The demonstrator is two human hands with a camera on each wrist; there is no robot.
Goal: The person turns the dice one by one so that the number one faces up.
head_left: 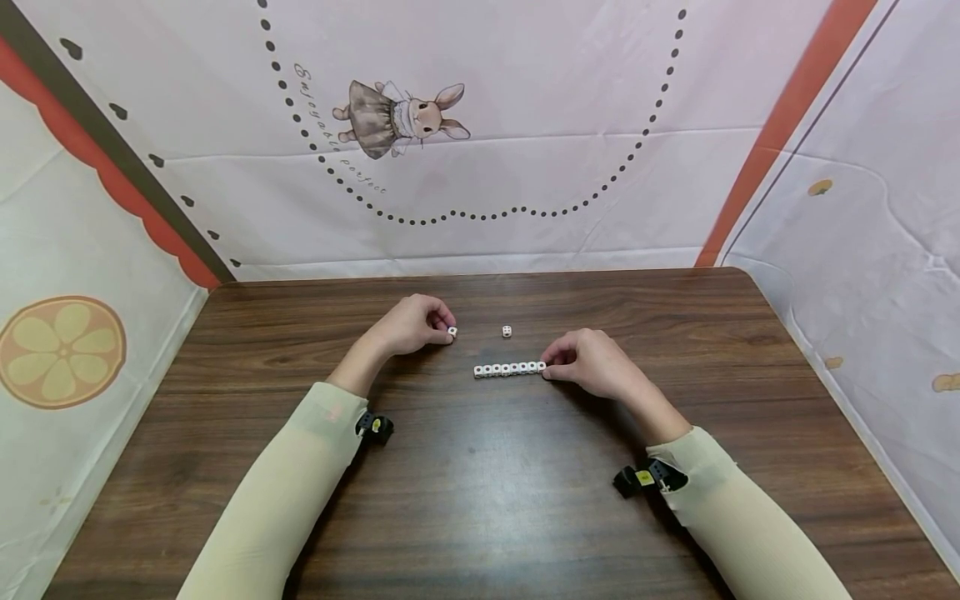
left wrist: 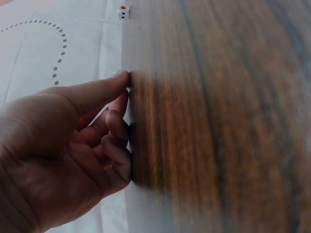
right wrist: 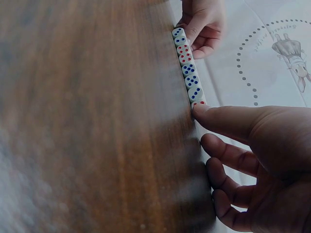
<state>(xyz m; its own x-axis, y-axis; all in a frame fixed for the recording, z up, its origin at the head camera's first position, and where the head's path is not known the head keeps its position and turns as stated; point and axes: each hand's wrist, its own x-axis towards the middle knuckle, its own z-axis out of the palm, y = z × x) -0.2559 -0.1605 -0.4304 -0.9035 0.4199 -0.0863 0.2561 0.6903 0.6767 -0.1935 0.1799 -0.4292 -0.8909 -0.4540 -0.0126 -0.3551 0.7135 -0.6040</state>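
Observation:
Small white dice stand side by side in a straight row [head_left: 510, 369] on the table. Red and blue pips show on their sides in the right wrist view. At the row's right end, my right hand [head_left: 595, 363] pinches the last die [right wrist: 197, 105], the thumb against its near face. My left hand [head_left: 412, 324] pinches a separate die [head_left: 452, 332] between thumb and fingers, behind and left of the row. The left wrist view hides that die behind the thumb. A lone die [head_left: 507, 331] sits behind the row, between the hands, touched by neither.
The brown wood-grain table [head_left: 480, 500] reaches back to a hanging pale cloth [head_left: 525, 167] with a printed rabbit. More printed cloth hangs along the left and right sides. Each sleeved wrist wears a small black camera [head_left: 375, 427].

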